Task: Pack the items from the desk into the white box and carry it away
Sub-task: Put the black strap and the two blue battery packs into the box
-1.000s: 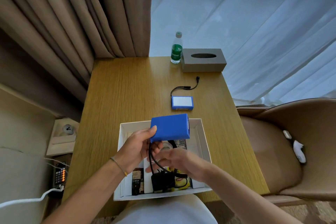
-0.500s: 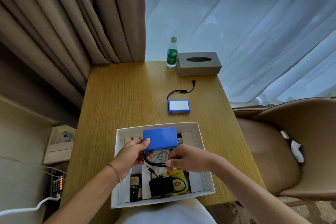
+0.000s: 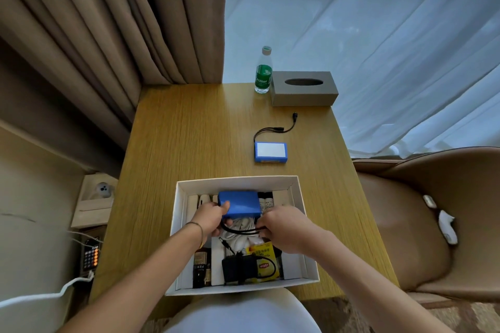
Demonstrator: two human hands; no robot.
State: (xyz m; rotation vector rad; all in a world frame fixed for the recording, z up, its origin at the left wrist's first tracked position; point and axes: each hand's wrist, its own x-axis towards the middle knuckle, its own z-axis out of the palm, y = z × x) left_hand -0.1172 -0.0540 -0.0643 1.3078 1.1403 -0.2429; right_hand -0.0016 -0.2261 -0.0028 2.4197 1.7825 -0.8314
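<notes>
Care with the cable decides this step. The left hand (image 3: 209, 215) grips the blue battery pack (image 3: 239, 204) low in the white box (image 3: 296, 184), toward its far edge; the right hand (image 3: 284, 227) pinches its black lead (image 3: 239, 230). Coil the lead inside the walls. A second blue pack (image 3: 271, 152) waits mid-desk.

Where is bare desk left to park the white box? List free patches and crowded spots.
Free: the desk's left half, from curtain to white box. Crowded: far right, with water bottle, tissue box and blue battery pack with cable.
</notes>
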